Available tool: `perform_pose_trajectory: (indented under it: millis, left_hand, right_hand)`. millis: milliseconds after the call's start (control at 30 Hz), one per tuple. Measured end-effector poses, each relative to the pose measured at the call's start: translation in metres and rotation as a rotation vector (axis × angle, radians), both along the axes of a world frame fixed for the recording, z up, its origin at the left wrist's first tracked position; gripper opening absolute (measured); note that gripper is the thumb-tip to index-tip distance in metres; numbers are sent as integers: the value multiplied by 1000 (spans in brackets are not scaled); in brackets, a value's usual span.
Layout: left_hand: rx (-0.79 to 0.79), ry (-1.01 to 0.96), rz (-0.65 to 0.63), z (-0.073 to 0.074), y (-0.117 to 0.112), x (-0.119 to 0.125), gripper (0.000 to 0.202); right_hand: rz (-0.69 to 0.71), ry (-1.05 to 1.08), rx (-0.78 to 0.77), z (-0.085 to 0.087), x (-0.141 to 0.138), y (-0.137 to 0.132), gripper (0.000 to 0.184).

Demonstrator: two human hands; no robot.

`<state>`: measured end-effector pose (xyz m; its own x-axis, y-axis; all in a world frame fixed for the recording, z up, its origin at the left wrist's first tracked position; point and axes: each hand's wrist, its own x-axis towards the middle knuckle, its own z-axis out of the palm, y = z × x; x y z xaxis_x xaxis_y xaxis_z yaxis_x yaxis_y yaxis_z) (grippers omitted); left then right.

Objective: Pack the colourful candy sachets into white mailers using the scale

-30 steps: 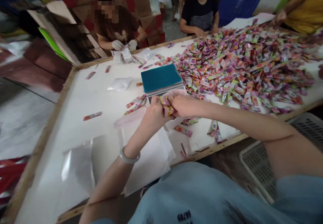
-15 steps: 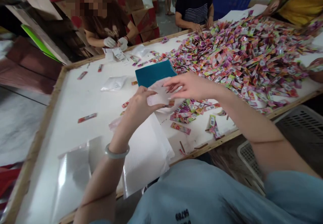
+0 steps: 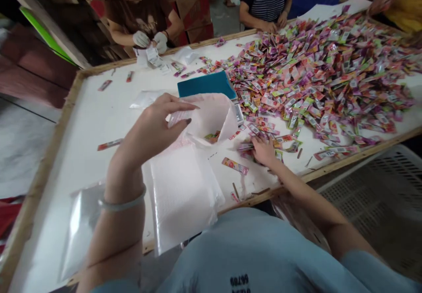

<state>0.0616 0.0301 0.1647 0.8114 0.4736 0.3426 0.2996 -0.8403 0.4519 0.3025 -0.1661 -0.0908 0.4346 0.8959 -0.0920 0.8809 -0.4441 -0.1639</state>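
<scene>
My left hand [image 3: 154, 128], a pale bangle on its wrist, has thumb and forefinger at the left edge of a whitish see-through plastic bag [image 3: 227, 117]. The bag's mouth gapes towards me, and several small colourful stick packets [image 3: 212, 137] lie inside. To the right, my right hand [image 3: 264, 151] reaches down onto a small heap of stick packets [image 3: 277, 138], fingers apart over them. Behind the bag stands a teal-topped scale [image 3: 206, 84], its display [image 3: 239, 114] partly showing. Flat plastic bags [image 3: 186, 192] lie before me.
A large heap of stick packets [image 3: 316, 73] covers the table's right side. A wooden rim [image 3: 42, 170] edges the white table. Across it, a person in white gloves [image 3: 141, 39] handles small packets. A white plastic crate [image 3: 392, 183] stands below, to the right.
My right hand has left the bag and moved down and right to the small heap. My left hand has shifted left, and the bag's mouth is wider, showing packets inside.
</scene>
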Motion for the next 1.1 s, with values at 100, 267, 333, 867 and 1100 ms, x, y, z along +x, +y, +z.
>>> perform_pose_trajectory:
  millis: [100,267,333,867,1100]
  left_hand:
    - [-72,98,-24,-15,13,7,41]
    - [-168,269,44,-48,16,18,43]
    - [-143,271,66,-52,11,18,50]
    - [-80,338,15,-40,-8,20,55]
    - [-109,364,23,-36,-17,22,58]
  right_hand:
    - [49,-23,-37,13,33,-7,50]
    - [125,-64,-68,19,57,-19,41]
    - [135,-89,-77,16,54,-28,39]
    - [84,82,-40,32,64,-65,57]
    - [-187,-131,-197,18,12,-43,91]
